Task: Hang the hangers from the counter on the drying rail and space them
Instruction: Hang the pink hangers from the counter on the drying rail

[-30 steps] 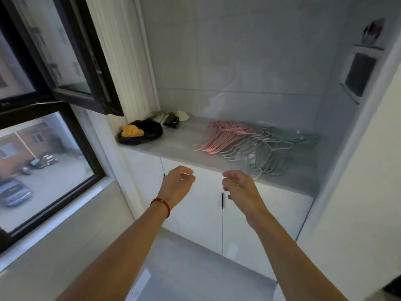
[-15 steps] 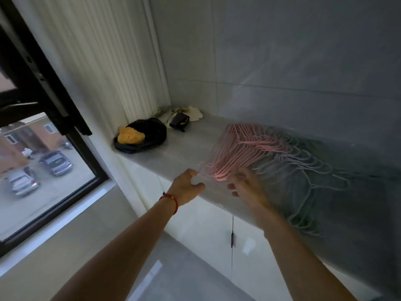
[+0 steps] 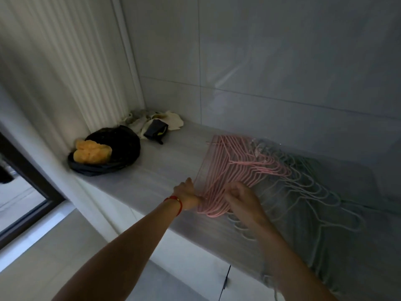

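Lying fanned on the counter [image 3: 165, 170], pink hangers [image 3: 234, 170], long axis running 7 to 1 o'clock. Gripping their near ends: left hand [image 3: 188, 195] at 9 o'clock, right hand [image 3: 243, 199] curled over the middle.

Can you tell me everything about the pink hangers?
The pink hangers are a bunch of thin, wire-like hangers lying flat on the grey counter, fanned out and overlapping so their shoulders line up in rows. Their near ends reach close to the counter's front edge. Beside them on the right, partly tangled with them, lie pale grey-green hangers. The left hand touches the pile's near left edge, and the right hand rests on top. Whether either hand grips them is blurred.
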`<act>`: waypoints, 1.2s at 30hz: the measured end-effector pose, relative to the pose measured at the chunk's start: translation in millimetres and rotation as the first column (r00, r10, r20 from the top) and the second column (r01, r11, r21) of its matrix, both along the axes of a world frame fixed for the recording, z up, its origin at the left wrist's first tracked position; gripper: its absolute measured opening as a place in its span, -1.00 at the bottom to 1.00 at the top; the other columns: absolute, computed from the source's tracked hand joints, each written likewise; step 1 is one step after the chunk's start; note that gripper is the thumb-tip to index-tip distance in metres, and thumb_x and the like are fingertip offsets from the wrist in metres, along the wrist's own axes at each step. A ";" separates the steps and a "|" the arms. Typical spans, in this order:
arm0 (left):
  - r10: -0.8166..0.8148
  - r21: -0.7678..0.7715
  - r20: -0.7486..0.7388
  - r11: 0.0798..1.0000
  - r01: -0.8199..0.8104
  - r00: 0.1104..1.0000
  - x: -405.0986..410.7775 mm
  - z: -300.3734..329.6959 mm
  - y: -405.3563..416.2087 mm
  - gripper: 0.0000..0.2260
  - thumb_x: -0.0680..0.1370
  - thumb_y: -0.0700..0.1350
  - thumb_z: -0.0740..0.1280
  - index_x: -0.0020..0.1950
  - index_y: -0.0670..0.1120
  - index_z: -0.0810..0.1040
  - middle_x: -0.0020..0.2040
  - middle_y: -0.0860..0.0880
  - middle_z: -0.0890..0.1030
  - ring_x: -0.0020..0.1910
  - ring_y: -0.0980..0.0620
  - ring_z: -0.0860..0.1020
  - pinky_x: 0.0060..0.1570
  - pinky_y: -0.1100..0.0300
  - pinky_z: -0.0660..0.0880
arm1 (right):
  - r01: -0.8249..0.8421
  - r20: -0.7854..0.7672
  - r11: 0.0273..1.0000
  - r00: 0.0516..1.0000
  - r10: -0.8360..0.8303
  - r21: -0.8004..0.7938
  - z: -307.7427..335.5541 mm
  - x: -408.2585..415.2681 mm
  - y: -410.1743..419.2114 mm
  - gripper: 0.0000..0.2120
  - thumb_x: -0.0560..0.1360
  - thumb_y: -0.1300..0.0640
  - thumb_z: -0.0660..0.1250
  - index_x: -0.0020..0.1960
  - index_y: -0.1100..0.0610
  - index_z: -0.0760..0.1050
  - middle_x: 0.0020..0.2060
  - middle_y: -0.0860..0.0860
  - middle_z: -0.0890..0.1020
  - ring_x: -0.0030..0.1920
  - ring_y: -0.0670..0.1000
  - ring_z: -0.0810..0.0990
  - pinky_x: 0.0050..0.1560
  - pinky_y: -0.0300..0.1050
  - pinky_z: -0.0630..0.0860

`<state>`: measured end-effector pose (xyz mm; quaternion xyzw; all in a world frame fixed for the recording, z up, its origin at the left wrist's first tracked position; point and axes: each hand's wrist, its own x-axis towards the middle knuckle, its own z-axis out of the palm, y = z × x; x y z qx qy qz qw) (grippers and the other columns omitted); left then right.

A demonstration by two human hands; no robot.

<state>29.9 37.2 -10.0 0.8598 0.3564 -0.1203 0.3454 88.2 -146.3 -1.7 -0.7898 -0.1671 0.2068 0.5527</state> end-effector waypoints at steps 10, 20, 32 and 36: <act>0.144 0.002 0.268 0.989 -0.150 0.953 -16.0 21.4 -7.2 -0.17 0.47 0.15 0.46 0.61 -0.15 0.19 0.51 -0.17 0.31 0.48 -0.20 0.34 0.40 -0.01 0.40 | -0.035 -0.005 0.998 0.999 0.035 0.046 -12.5 4.8 21.3 -0.88 0.44 0.13 0.34 -0.05 0.04 0.60 -0.20 -0.01 0.71 -0.16 0.03 0.68 -0.10 -0.01 0.64; 0.536 -0.224 0.535 0.835 -0.502 0.653 -194.7 52.1 -101.0 -0.66 0.34 0.28 0.23 -0.01 0.15 0.56 -0.20 -0.03 0.55 -0.22 0.02 0.52 -0.07 -0.19 0.58 | -0.531 -0.370 0.795 0.704 0.607 0.295 16.1 -121.5 53.0 -0.71 0.58 -0.24 0.20 0.17 -0.12 0.51 0.17 -0.09 0.61 0.16 -0.17 0.57 0.35 0.03 0.35; 0.831 -0.305 0.427 0.503 -0.809 0.357 -477.6 61.9 -291.9 -0.73 0.58 0.15 0.20 0.01 0.30 0.70 -0.02 0.33 0.69 0.03 0.37 0.60 0.17 0.09 0.55 | -0.824 -0.484 0.334 0.084 0.871 0.458 -0.5 -407.4 -29.1 -0.47 0.33 -0.25 0.48 -0.17 0.23 0.49 -0.31 0.10 0.53 -0.23 0.07 0.58 -0.01 0.02 0.53; 0.897 -0.263 0.418 0.274 -0.925 0.147 -574.5 56.9 -366.9 -0.80 0.60 0.15 0.34 0.13 0.09 0.61 0.19 0.07 0.63 0.14 0.15 0.61 0.17 0.06 0.61 | -0.877 -0.502 0.233 -0.011 0.865 0.420 -1.2 -501.6 -87.7 -0.61 0.33 -0.11 0.49 -0.19 0.21 0.51 -0.36 0.08 0.50 -0.27 0.06 0.56 -0.05 0.03 0.56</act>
